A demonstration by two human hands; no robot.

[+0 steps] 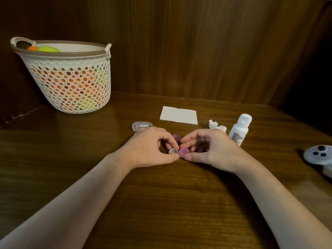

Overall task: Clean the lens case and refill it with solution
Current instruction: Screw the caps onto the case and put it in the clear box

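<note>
your left hand (152, 146) pinched the lens case (173, 151) on the table (161, 203), just left of the solution bottle (239, 129). your right hand (208, 150) gripped its pink cap (184, 151). a second pink cap (176, 137) lay just behind. you needed to hold the case level and twist gently.

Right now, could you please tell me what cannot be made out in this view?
- Lens case: hand covers most; contents unreadable.
- Pink cap: screwed on or loose, unclear under right hand fingers.
- Solution bottle: label too small.
- White controller: cut off by right edge.
- Basket: contents mostly hidden behind mesh.
</note>
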